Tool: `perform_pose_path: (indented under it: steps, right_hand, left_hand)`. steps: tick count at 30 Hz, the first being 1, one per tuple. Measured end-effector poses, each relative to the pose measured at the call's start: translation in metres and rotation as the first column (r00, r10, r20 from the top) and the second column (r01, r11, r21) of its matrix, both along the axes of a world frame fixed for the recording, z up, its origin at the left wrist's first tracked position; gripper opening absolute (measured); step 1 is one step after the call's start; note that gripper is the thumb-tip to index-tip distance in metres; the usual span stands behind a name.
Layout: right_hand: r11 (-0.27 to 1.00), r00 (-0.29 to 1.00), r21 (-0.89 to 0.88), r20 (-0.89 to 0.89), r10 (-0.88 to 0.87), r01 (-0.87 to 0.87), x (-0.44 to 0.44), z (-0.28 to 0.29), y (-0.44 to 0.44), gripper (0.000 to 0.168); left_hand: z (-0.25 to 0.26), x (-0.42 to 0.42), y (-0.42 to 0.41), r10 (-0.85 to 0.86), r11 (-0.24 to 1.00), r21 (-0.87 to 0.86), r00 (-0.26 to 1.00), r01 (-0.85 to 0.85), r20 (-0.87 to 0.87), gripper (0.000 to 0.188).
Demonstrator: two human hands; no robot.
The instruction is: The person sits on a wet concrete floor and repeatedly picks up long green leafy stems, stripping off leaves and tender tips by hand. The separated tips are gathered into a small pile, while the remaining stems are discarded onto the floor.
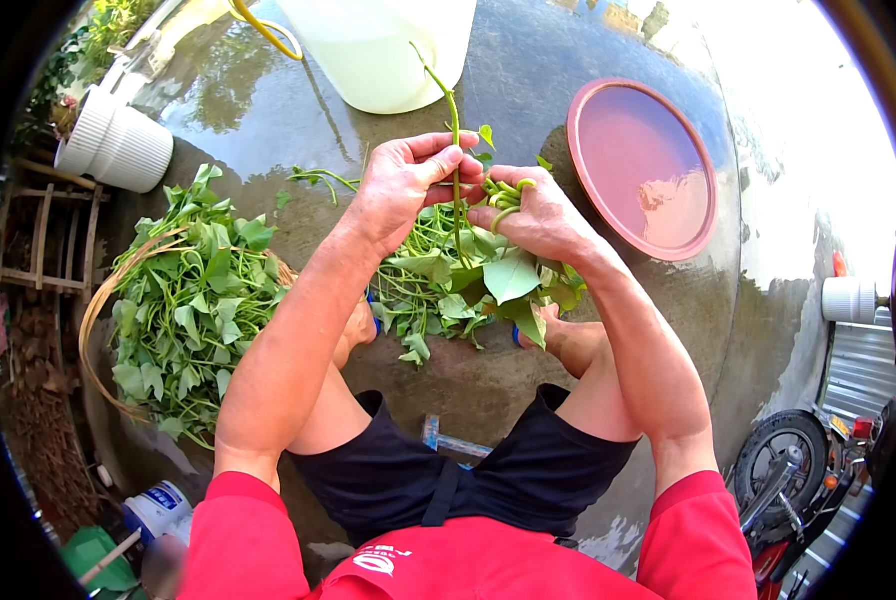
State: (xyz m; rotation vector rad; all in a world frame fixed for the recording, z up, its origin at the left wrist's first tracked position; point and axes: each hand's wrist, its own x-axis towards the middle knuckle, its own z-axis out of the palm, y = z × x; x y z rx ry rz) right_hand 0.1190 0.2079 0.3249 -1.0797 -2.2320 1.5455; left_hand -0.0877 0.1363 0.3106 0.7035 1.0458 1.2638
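Between the thumb and fingers of my left hand (418, 169) is a long green leafy vine stem (455, 127), held upright with its thin tip above the hand. My right hand (534, 206) grips a small bunch of green stems (504, 196), whose broad leaves (511, 277) hang below. The two hands nearly meet at the fingertips. Under them, a loose heap of leafy vines (418, 300) lies on the wet ground between my feet. To the left, a larger pile of the same greens (200, 315) fills a woven basket (95, 322) with a curved rim.
A translucent tub (395, 67) of water stands ahead, near a yellow hose (268, 26). Right of my hands is a round reddish basin (643, 169) holding water. White ribbed pots (125, 142) and a wooden rack (46, 232) are at left. A motorcycle (793, 472) stands at lower right.
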Motion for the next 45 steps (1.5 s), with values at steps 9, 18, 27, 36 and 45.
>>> perform_pose_path:
  steps: [9, 18, 27, 36, 45]
  right_hand:
    - [1.000, 1.000, -0.021, -0.027, -0.008, 0.008, -0.007, 0.003, -0.006, 0.024]
    - [0.993, 0.999, 0.111, -0.022, -0.048, 0.050, 0.003, 0.006, 0.008, 0.020]
    - [0.666, 0.977, 0.740, 0.196, -0.079, -0.095, 0.033, -0.012, 0.035, 0.023]
    - [0.996, 0.996, 0.008, 0.018, -0.090, 0.090, 0.008, 0.028, 0.001, 0.023]
    - [0.971, 0.998, 0.241, 0.059, -0.026, 0.011, -0.003, 0.012, -0.011, 0.021]
  left_hand:
    - [0.003, 0.003, 0.000, 0.100, 0.992, -0.073, 0.994, -0.102, -0.035, 0.036]
    - [-0.005, 0.003, -0.008, -0.224, 0.975, -0.109, 0.878, 0.196, -0.424, 0.029]
    - [-0.001, 0.000, -0.009, -0.326, 0.939, -0.227, 0.884, 0.260, -0.335, 0.024]
    - [-0.002, -0.010, -0.006, -0.066, 0.968, -0.249, 0.989, 0.030, -0.134, 0.028]
    - [-0.009, 0.005, 0.001, -0.063, 0.979, -0.203, 0.962, 0.009, -0.264, 0.026]
